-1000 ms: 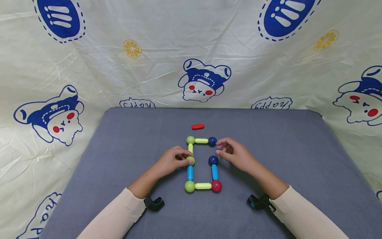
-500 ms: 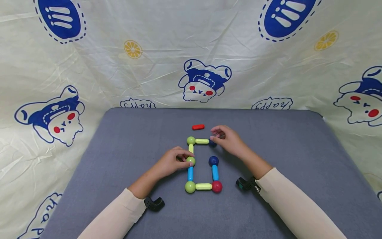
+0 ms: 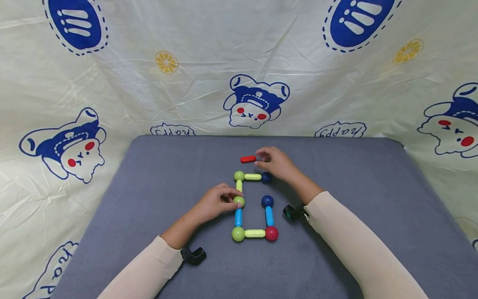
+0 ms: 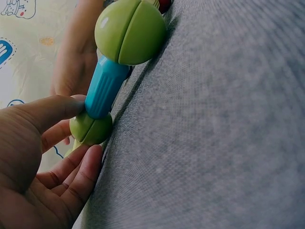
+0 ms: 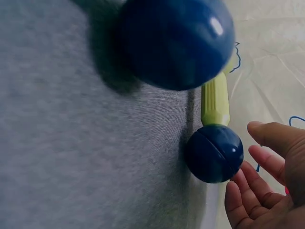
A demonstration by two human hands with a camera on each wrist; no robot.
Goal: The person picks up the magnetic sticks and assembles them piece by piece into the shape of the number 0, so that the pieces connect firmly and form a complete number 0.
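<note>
A flat outline of magnetic balls and rods lies on the grey table. My left hand point(image 3: 218, 202) pinches the green ball point(image 3: 239, 202) midway up its left side, between a yellow-green rod point(image 3: 239, 185) and a blue rod point(image 3: 238, 217). In the left wrist view, the thumb and fingers lie around that green ball point(image 4: 90, 129). My right hand point(image 3: 277, 163) is beside the right end of a loose red rod point(image 3: 248, 159), thumb and fingers apart and holding nothing. Just below it sits a dark blue ball point(image 3: 266, 177); whether fingertips touch the rod cannot be told.
A second dark blue ball point(image 3: 267, 201) tops another blue rod point(image 3: 269, 216), which joins a red ball point(image 3: 271, 233). A gap separates the two blue balls. Green balls mark the upper-left point(image 3: 239, 176) and lower-left corners. A printed cloth hangs behind the table.
My right hand has moved up and left, from beside the two blue balls, past the upper one, to the red rod. The left hand has stayed on the green ball.
</note>
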